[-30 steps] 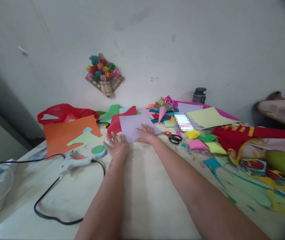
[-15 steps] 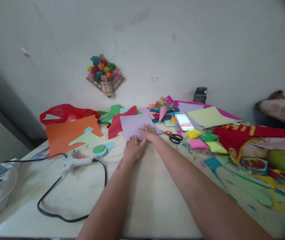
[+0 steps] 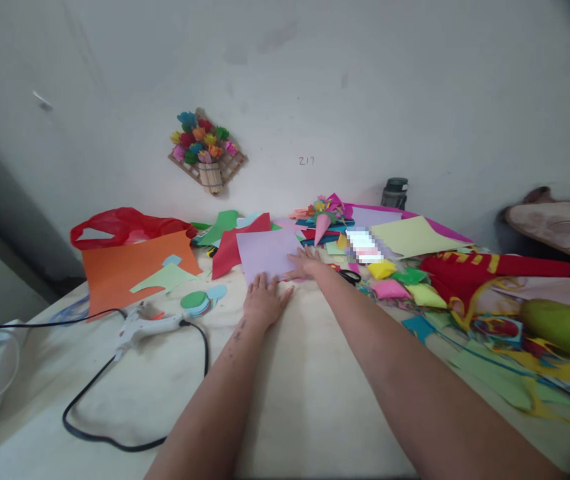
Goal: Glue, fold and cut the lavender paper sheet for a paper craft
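Note:
A lilac paper sheet (image 3: 265,255) lies flat on the table (image 3: 289,373) in front of me. My left hand (image 3: 263,300) rests palm down with fingers spread on the sheet's near edge. My right hand (image 3: 307,261) lies flat with fingers stretched out on the sheet's right edge. Neither hand grips anything. Black-handled scissors (image 3: 349,275) lie just right of my right hand, partly hidden by my forearm.
A white glue gun (image 3: 147,323) with a black cord (image 3: 115,400) lies at the left. An orange sheet (image 3: 129,270), a red bag (image 3: 125,227) and a red sheet (image 3: 229,245) sit behind. Coloured paper scraps and small cushions (image 3: 405,287) crowd the right side.
My left hand moved right from the sheet's left corner to its near edge. My right hand slid right and farther along the sheet to its right edge.

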The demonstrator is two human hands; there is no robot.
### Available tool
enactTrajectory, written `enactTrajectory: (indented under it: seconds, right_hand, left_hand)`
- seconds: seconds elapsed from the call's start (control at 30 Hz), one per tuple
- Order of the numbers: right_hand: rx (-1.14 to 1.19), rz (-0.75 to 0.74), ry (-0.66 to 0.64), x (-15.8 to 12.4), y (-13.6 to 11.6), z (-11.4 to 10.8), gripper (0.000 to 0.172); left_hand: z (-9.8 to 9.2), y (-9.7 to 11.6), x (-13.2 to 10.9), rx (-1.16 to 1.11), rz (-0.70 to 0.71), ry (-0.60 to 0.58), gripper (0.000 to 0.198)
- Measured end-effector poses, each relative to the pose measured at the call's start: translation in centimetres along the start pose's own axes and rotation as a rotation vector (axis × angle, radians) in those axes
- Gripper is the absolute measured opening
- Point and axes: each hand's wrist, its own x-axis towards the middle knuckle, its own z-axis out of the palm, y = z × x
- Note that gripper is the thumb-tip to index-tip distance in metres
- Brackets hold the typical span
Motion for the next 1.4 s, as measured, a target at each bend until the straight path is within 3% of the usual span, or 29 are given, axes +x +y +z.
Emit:
enactTrajectory:
  seconds: [0.27,0.43,0.53,0.7,0.8,0.9,1.4]
  right_hand:
    - [-0.006,0.011,0.043,-0.7,-0.2,-0.3,0.081]
    - [0.02,-0.015,0.246,-1.2,1.1,-0.9,0.049]
    - [0.035,-0.127,0.303,-2.1,1.8,-1.4,0.037]
    - [0.056,-0.41,0.236,-4.0,1.5,-0.6,0.04]
    - [0.013,-0.501,0.143,-4.8,0.8,0.4,0.045]
    - [-0.027,-0.493,0.091,-5.2,0.3,1.2,0.05]
    - [-0.003,-0.441,0.074,-5.3,1.0,2.2,0.054]
  left_hand:
    - [0.4,-0.1,0.0,0.01,0.001,0.05,0.079]
    - [0.7,-0.1,0.0,-0.001,-0.003,0.089,0.082]
    - [0.7,-0.1,0.1,-0.008,-0.009,0.081,0.083]
    - [0.7,-0.1,0.1,-0.026,-0.01,0.051,0.086]
    - [0.5,-0.1,0.1,-0.023,0.003,0.043,0.082]
    - [0.2,0.0,0.1,-0.019,0.021,0.03,0.076]
    - [0.0,0.0,0.2,0.001,0.027,0.008,0.071]
